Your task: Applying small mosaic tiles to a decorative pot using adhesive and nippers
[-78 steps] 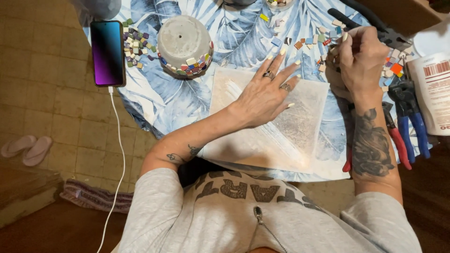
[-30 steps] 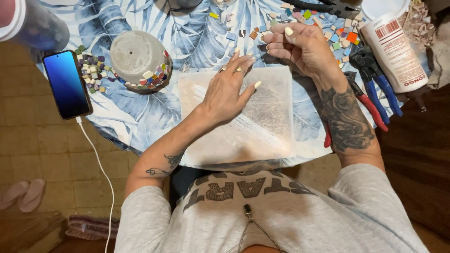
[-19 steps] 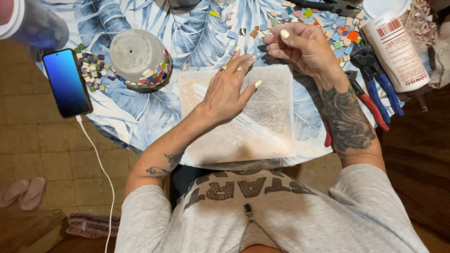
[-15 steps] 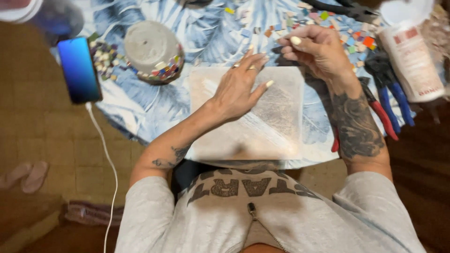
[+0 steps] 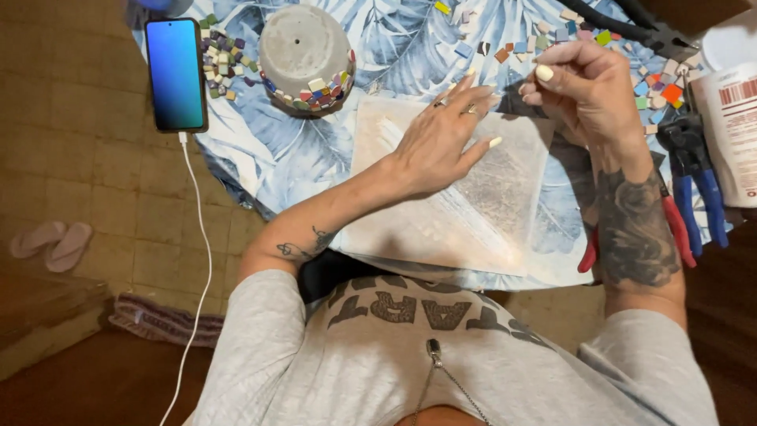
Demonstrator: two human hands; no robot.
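- pinched between your right hand (image 5: 587,87)'s thumb and fingertips, upper right of centre in the frame, something small seems to be held; it is too hidden to say for sure, though it is likely one of the mosaic tiles (image 5: 552,39).
- your left hand (image 5: 441,142) lies flat and open, fingers spread, pressing on the white sheet (image 5: 473,213) in the middle of the frame; it grips nothing.
- that sheet looks thin and limp, so it would slide or curl without a palm on it; hold it by flat pressure, not by an edge.
- loose tiles scatter along the top edge on the blue leaf-print cloth (image 5: 300,158), with another heap (image 5: 225,67) at upper left beside the phone (image 5: 175,73).
- judge these tiles as light, hard and slick, with sharp corners; take one by its two flat edges with fingertips.
- an upturned grey pot (image 5: 306,57) at upper left carries a band of tiles round its rim; it looks heavy and brittle.
- blue-handled nippers (image 5: 698,189) and red-handled pliers (image 5: 674,229) lie at the right, near a white bottle (image 5: 729,118).
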